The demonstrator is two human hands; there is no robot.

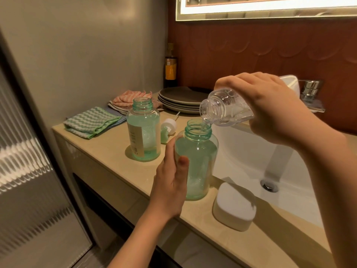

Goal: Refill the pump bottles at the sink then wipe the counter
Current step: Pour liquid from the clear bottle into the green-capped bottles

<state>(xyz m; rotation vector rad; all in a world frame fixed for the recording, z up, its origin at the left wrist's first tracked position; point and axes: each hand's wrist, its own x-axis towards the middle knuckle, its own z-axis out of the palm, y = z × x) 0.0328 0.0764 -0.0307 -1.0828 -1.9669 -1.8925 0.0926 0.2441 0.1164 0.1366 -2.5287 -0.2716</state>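
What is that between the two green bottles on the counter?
A pump top, white and green, lies on the counter between the labelled bottle and the nearer bottle that the left hand grips, a little behind them. The head view shows it.

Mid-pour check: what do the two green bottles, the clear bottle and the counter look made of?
Near green bottle and far green bottle: tinted see-through plastic, likely, moulded screw threads. Clear bottle: glossy transparent plastic, probably, ribbed neck. Counter: polished beige stone or a laminate; it shows reflections.
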